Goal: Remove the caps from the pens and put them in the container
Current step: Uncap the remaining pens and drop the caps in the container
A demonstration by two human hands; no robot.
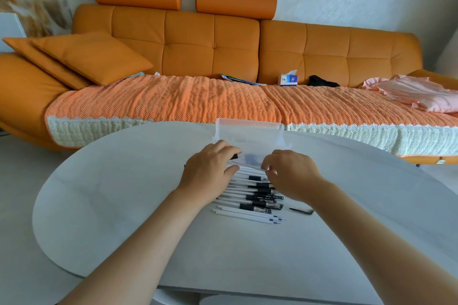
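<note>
Several white pens with black grips and caps (255,199) lie in a pile on the white oval table (119,205). Just behind them stands a clear plastic container (250,135) with its lid raised. My left hand (210,168) and my right hand (292,174) hover over the far side of the pile, right in front of the container. Between them they hold one white pen (244,168). A black end shows at my left fingertips, and my right fingers pinch the other end. One loose black cap (302,211) rests on the table to the right of the pile.
An orange sofa (210,39) with a knitted cover runs behind the table. On it lie cushions (91,57), a tissue box (288,79), a magazine, a dark item and pink cloth (416,93). Bare tabletop surrounds the pens on the left, right and near side.
</note>
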